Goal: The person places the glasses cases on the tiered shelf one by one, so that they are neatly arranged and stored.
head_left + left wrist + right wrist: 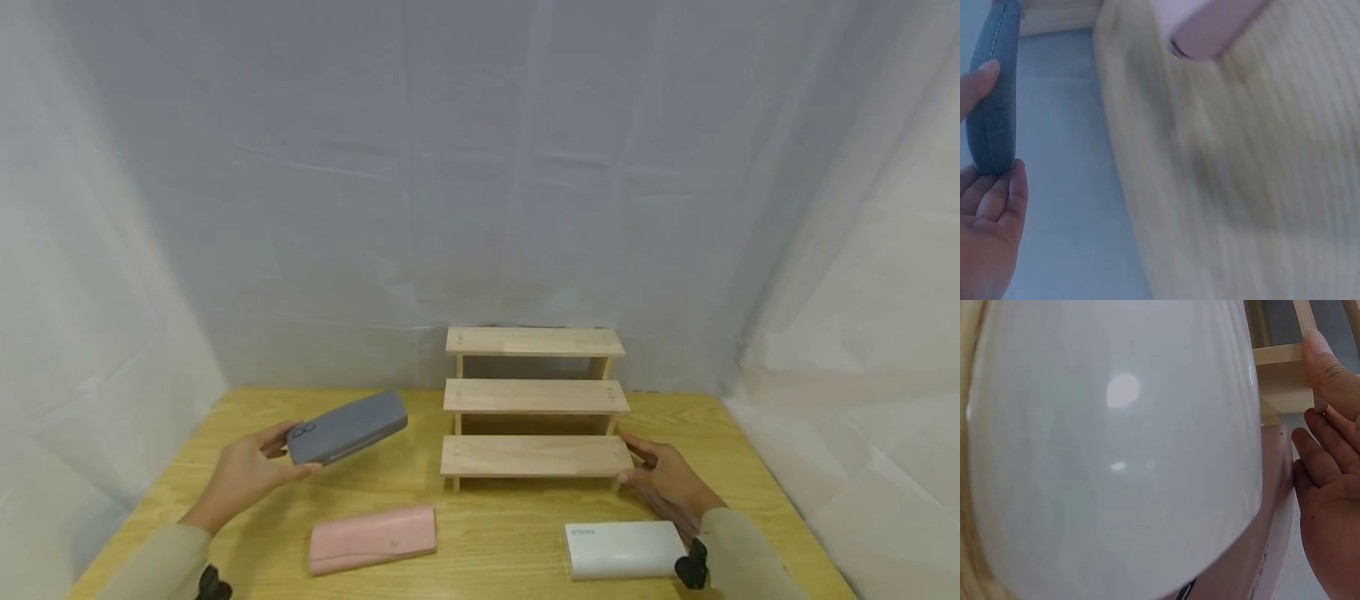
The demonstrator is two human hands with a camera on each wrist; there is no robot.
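My left hand (243,475) holds a grey-blue glasses case (348,427) tilted above the table, thumb along its near side and fingers at its left end. A small glasses outline marks its top. In the left wrist view the case (996,94) stands between thumb and fingers. My right hand (671,479) grips the right end of the lowest board of a three-step wooden stand (536,456), thumb at the front edge and fingers behind. Beneath that hand lies a mauve case (667,508), partly hidden by the hand and a white case.
A pink case (372,539) lies front left on the table. The white case (622,550) with small lettering sits front right, close to the right wrist. Pale sheeting (480,167) hangs behind the wooden table (502,533) and along both sides.
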